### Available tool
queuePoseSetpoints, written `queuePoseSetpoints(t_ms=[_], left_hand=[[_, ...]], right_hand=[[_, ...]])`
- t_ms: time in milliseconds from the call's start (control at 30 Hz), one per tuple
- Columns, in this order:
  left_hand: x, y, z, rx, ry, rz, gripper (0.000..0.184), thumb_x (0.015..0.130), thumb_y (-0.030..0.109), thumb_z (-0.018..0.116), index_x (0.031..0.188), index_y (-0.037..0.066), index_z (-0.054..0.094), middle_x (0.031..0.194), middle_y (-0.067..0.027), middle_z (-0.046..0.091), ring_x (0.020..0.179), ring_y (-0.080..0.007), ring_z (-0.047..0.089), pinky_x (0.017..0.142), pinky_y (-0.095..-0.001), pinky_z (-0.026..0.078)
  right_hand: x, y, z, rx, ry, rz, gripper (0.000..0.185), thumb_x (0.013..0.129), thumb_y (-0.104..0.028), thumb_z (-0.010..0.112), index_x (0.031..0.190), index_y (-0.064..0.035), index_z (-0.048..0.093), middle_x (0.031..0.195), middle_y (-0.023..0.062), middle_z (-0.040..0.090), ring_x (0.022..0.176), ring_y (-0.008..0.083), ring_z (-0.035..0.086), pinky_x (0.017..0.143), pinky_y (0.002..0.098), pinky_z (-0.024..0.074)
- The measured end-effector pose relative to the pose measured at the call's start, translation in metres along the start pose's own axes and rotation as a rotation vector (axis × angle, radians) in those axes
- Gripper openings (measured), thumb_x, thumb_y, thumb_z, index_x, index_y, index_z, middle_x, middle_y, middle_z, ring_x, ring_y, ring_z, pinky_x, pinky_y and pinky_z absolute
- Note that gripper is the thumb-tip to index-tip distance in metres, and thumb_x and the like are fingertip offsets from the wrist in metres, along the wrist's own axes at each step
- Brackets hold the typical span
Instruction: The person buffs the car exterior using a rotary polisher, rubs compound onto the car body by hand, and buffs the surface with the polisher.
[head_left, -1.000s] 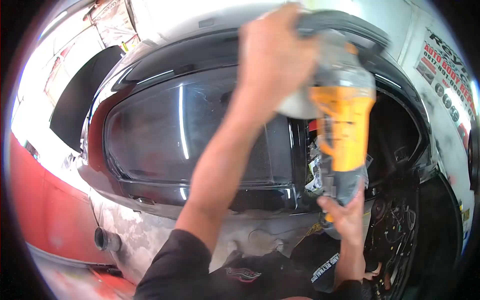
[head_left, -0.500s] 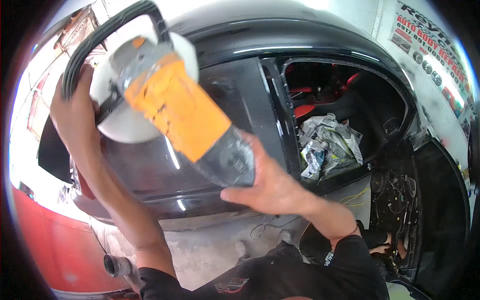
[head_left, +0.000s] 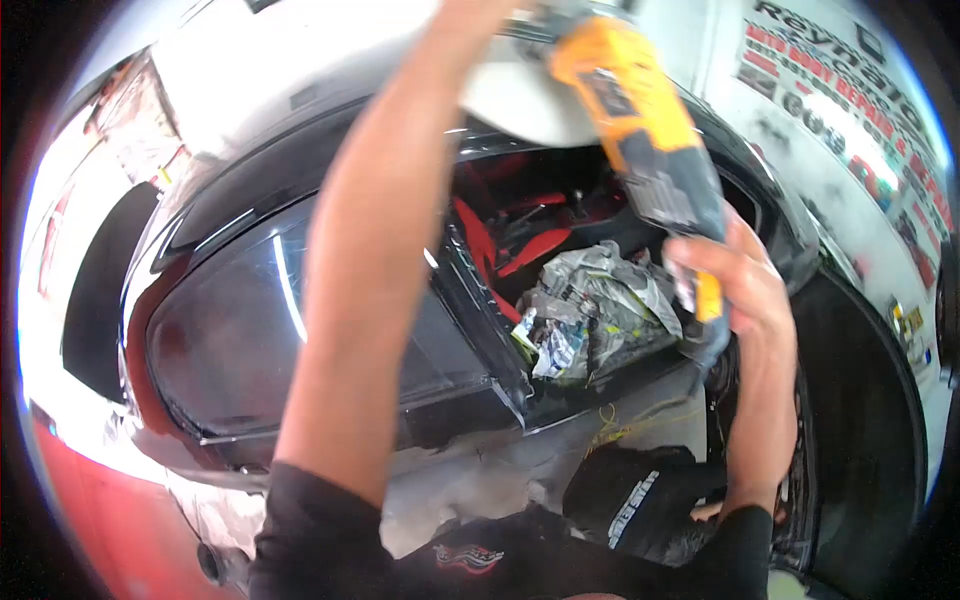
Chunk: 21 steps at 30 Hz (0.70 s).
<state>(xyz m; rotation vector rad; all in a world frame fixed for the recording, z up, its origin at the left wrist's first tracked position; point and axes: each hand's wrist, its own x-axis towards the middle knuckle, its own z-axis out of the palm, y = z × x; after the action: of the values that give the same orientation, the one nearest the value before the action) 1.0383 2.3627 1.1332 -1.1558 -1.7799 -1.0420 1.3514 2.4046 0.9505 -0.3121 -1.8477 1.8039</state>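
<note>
A yellow and dark grey power polisher [head_left: 650,110] is held up at the top of the view, over the black car. Its white round pad [head_left: 525,105] faces down near the roof edge. My right hand [head_left: 745,270] is closed around the polisher's rear body. My left arm reaches up to the polisher's front end; of my left hand [head_left: 485,12] only the part near the wrist shows, and the fingers are cut off by the frame edge. Below the polisher, crumpled plastic sheeting [head_left: 600,305] lies in the car's open doorway, by the red-trimmed seats [head_left: 530,250].
A detached-looking dark door panel [head_left: 865,400] stands at the right. A person in a black shirt [head_left: 620,490] crouches close by on my right. A yellow cord [head_left: 625,430] lies on the floor. A printed repair-shop banner [head_left: 850,110] hangs on the white wall.
The polisher and both my arms have moved up and to the right, away from the closed side window. The left hand, earlier seen gripping the polisher's black loop handle, is now mostly out of frame.
</note>
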Motion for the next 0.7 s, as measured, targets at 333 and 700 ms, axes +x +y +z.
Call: queuePoseSetpoints(t_ms=[333, 700], left_hand=[[-0.049, 0.07, 0.07, -0.298, -0.031, -0.076, 0.033, 0.072, 0.011, 0.07, 0.093, -0.014, 0.068, 0.099, -0.0349, 0.066, 0.098, -0.045, 0.068, 0.09, -0.0441, 0.057], [-0.168, -0.034, -0.161, -0.275, 0.331, -0.288, 0.017, 0.081, 0.008, 0.066, 0.088, -0.007, 0.064, 0.08, -0.0283, 0.066, 0.082, -0.0398, 0.069, 0.073, -0.0467, 0.052]], right_hand=[[-0.014, 0.05, -0.093, -0.194, 0.219, 0.03, 0.066, 0.084, -0.019, 0.076, 0.14, -0.0015, 0.046, 0.097, 0.0, 0.062, 0.078, 0.007, 0.059, 0.066, 0.0227, 0.0477], [-0.004, 0.059, 0.076, -0.176, -0.095, -0.065, 0.089, 0.073, -0.003, 0.076, 0.15, -0.0027, 0.033, 0.124, 0.0067, 0.056, 0.106, 0.0161, 0.055, 0.096, 0.0298, 0.043]])
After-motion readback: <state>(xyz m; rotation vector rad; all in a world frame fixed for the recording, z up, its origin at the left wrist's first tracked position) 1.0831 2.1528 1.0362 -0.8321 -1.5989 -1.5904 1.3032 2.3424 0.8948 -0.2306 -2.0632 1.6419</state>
